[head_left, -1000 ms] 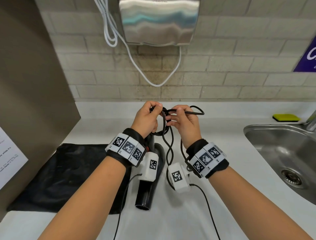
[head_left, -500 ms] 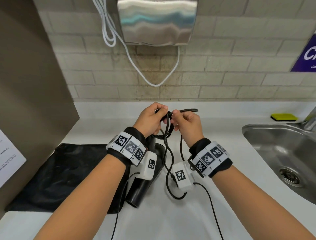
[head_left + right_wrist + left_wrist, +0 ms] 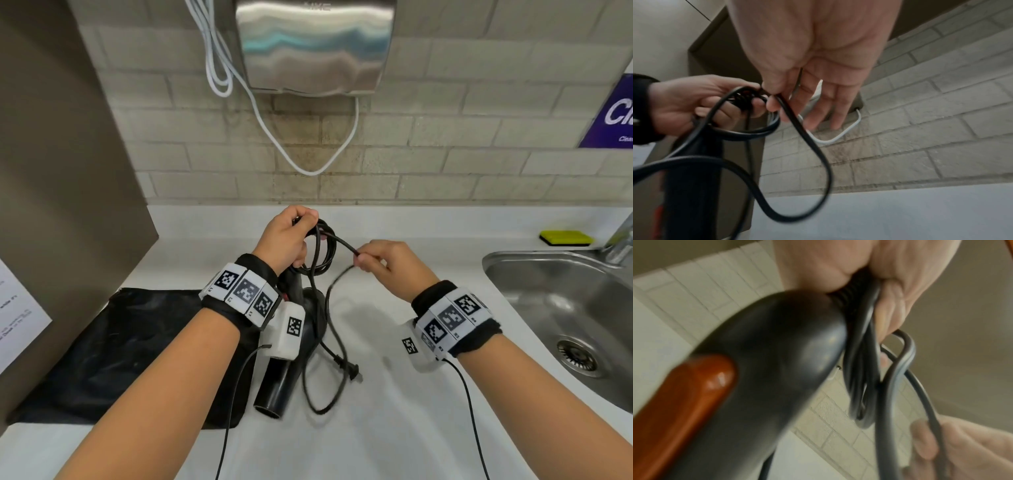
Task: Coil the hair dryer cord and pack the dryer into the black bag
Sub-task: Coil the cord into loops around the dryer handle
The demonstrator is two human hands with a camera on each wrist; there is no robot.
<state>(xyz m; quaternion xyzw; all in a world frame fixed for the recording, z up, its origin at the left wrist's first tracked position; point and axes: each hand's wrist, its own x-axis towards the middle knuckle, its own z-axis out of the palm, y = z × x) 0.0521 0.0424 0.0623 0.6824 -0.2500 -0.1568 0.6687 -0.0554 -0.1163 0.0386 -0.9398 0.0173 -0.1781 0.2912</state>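
Note:
The black hair dryer (image 3: 284, 370) hangs nozzle-down above the white counter (image 3: 394, 428), its handle end held in my left hand (image 3: 287, 240) together with a few loops of black cord (image 3: 323, 250). In the left wrist view the dryer body (image 3: 777, 361) with a red switch (image 3: 688, 394) fills the frame. My right hand (image 3: 380, 260) pinches the cord between thumb and forefinger to the right of the loops; in the right wrist view the cord (image 3: 805, 138) sags below that pinch. The plug (image 3: 352, 370) dangles near the nozzle. The black bag (image 3: 120, 359) lies flat at the left.
A steel sink (image 3: 565, 325) sits at the right with a yellow sponge (image 3: 565, 237) behind it. A metal hand dryer (image 3: 315, 44) with white cables hangs on the brick wall. A brown panel (image 3: 61, 171) bounds the left side.
My right hand has moved right and away from the left hand, drawing out a length of cord. The dryer nozzle has swung and the plug now hangs in view.

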